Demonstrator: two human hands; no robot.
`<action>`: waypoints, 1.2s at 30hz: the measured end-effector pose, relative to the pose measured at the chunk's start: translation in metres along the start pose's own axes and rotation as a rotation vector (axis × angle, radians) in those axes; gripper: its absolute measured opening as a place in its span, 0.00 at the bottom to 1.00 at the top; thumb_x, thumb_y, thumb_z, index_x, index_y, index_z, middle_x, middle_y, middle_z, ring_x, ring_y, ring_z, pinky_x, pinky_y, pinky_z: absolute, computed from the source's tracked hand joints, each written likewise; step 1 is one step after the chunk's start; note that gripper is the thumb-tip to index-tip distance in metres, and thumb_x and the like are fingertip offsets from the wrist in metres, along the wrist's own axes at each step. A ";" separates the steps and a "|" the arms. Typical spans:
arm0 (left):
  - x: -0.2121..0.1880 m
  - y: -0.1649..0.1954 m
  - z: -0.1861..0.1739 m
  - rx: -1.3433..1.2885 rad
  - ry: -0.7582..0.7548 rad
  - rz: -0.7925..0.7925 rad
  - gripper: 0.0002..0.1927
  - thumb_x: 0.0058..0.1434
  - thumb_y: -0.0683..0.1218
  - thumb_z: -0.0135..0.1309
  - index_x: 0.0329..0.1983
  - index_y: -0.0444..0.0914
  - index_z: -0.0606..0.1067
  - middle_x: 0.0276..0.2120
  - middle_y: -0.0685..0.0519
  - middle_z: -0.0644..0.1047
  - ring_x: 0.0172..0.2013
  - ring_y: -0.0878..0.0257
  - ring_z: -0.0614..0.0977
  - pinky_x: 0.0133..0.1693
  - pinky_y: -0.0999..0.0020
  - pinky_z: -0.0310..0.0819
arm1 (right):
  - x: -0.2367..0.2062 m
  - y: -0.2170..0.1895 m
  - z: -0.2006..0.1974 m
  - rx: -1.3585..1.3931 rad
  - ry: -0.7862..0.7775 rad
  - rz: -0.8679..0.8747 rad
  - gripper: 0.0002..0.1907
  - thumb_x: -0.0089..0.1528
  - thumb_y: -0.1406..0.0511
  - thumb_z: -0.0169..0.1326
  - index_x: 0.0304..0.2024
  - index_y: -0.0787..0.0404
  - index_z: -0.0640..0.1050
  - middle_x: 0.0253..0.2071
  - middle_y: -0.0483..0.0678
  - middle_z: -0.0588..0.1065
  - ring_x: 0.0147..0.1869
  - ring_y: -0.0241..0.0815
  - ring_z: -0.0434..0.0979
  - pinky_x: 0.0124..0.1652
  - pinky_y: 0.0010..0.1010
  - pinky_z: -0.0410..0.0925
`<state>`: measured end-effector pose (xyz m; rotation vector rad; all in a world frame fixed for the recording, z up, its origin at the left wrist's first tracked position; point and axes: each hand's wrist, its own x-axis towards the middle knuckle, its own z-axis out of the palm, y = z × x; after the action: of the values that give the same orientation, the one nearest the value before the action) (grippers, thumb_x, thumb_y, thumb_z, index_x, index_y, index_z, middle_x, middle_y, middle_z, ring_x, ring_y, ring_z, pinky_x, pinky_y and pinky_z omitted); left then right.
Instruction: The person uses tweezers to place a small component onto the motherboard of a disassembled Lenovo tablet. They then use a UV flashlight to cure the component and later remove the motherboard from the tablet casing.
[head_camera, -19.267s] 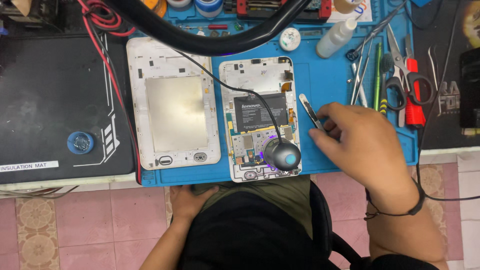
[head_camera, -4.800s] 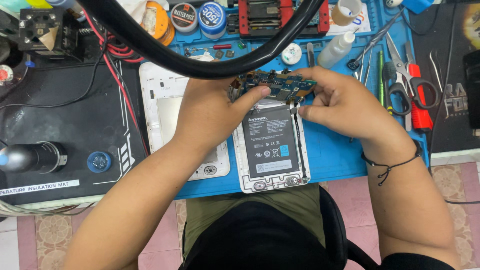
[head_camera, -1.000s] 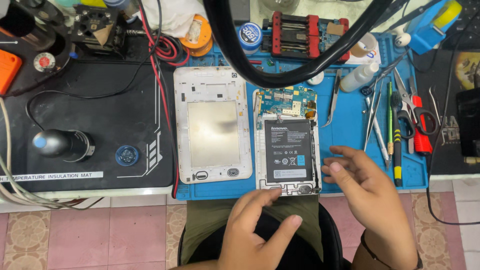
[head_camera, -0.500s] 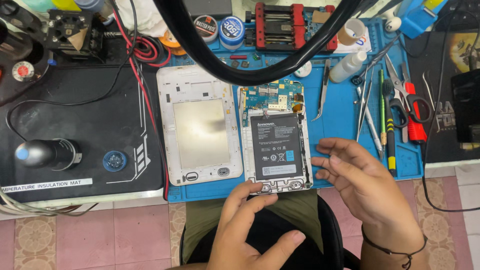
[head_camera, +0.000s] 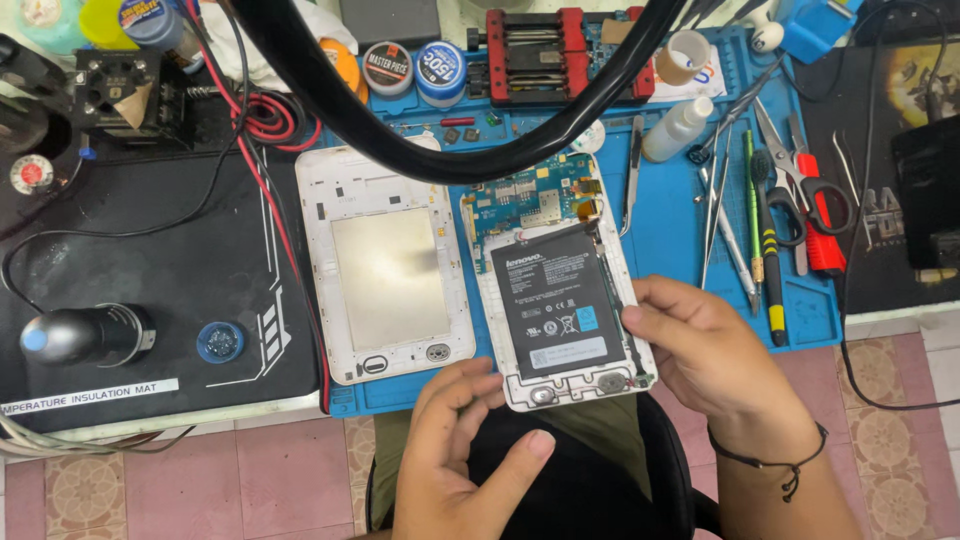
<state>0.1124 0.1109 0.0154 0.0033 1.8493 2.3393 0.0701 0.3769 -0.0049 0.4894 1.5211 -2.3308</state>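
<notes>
Your right hand (head_camera: 715, 350) pinches the opened tablet (head_camera: 560, 290) at its 3 o'clock edge; your left hand (head_camera: 465, 440) hovers released at 7 o'clock. Steady it on the blue mat (head_camera: 670, 250) — keep fingers off the battery (head_camera: 555, 300).

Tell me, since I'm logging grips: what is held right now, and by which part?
The right hand grips the opened tablet by its right edge, near the lower corner. The left hand holds nothing, fingertips near its bottom edge.

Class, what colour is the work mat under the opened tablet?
The work mat is blue, seen best in the head view, beside the opened tablet.
</notes>
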 end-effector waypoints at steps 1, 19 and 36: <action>0.001 -0.002 -0.001 -0.036 0.003 -0.013 0.32 0.54 0.32 0.65 0.61 0.30 0.67 0.65 0.38 0.63 0.62 0.52 0.74 0.61 0.53 0.74 | -0.005 0.003 -0.005 -0.001 0.011 -0.025 0.16 0.66 0.69 0.51 0.54 0.74 0.76 0.49 0.56 0.80 0.51 0.44 0.80 0.52 0.36 0.71; -0.017 -0.047 -0.027 -0.226 -0.280 -0.319 0.34 0.60 0.31 0.59 0.67 0.31 0.59 0.53 0.44 0.78 0.53 0.61 0.81 0.53 0.62 0.79 | -0.121 0.122 -0.029 -0.255 -0.216 0.198 0.19 0.68 0.73 0.60 0.61 0.71 0.75 0.41 0.60 0.79 0.42 0.44 0.75 0.44 0.35 0.70; -0.062 -0.049 -0.038 -0.418 -0.541 -0.324 0.29 0.71 0.37 0.55 0.72 0.29 0.59 0.62 0.43 0.75 0.62 0.59 0.78 0.64 0.61 0.75 | -0.108 0.028 0.038 -0.953 0.070 -0.509 0.16 0.56 0.70 0.65 0.47 0.65 0.81 0.49 0.52 0.76 0.46 0.37 0.81 0.42 0.23 0.74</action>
<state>0.1754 0.0771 -0.0345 0.2405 1.0156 2.1637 0.1740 0.3395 0.0349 -0.0831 2.7433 -1.5403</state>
